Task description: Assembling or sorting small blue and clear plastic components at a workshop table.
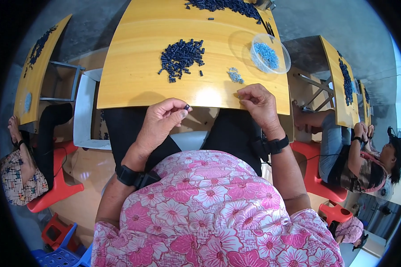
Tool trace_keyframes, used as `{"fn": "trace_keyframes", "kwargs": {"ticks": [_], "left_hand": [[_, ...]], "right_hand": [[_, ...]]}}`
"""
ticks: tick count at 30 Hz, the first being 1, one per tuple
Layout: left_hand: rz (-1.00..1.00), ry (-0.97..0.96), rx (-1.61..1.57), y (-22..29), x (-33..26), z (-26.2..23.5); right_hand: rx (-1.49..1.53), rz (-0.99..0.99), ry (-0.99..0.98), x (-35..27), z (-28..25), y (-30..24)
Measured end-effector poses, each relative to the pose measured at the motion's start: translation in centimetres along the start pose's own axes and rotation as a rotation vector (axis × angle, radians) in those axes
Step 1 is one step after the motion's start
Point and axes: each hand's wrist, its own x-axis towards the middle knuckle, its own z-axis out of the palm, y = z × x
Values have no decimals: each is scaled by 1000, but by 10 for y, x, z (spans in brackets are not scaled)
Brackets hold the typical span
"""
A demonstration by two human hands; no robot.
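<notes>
Just off the table's near edge, my left hand (pixel 161 119) pinches a small black cylindrical piece (pixel 186 107) between thumb and finger. My right hand (pixel 259 103) is over the edge farther right, thumb and fingertips pressed together; whatever they hold, if anything, is too small to make out. Beyond it lies a small heap of tiny clear-blue pieces (pixel 235 75). A round clear plastic tub (pixel 284 66) at the right holds more light-blue pieces (pixel 266 55). Ahead of my left hand is a loose pile of short black cylinders (pixel 181 58).
The yellow wooden table (pixel 138 53) also carries a larger black heap (pixel 227 5) at its far edge. A white bin (pixel 85 111) stands on the floor at the left. People sit at similar tables on both sides, on red stools (pixel 60 178).
</notes>
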Motion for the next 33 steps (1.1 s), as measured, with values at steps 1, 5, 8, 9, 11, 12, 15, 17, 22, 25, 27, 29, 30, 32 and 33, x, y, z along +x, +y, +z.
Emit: {"fn": "trace_keyframes", "kwargs": {"ticks": [1,5,8,9,11,12,15,17,22,25,27,29,30,32,33], "left_hand": [[-1,-1,-1,0,0,0],[7,-4,14,1,1,0],[8,0,12,3,1,1],[5,3,11,3,1,1],[5,0,9,2,2,1],[7,-3,6,2,2,1],[11,-13,5,2,3,0],[15,-12,13,4,1,0],[12,-15,10,3,0,-1],[1,-15,23,4,0,0],[5,-21,-11,4,0,0],[0,-27,-10,2,0,1],[-5,-35,-9,1,1,1],[-8,-45,-6,1,1,2],[-10,-56,-3,2,2,3]], "right_hand": [[-46,-9,-7,0,-1,3],[-280,-82,-44,2,-5,2],[-345,-140,-44,3,-6,6],[-345,-140,-43,4,-7,5],[-393,-158,-56,5,-6,3],[-394,-159,-56,5,-6,3],[-435,-163,-52,5,-5,4],[-460,-182,-44,5,-4,4],[-487,-182,-35,5,0,1],[-498,-200,-18,4,2,-3],[-492,-206,-6,4,5,-7],[-630,-364,-32,4,6,-9],[-629,-366,-34,3,7,-10],[-715,-439,-29,3,8,-11],[-714,-441,-31,3,8,-10]]}}
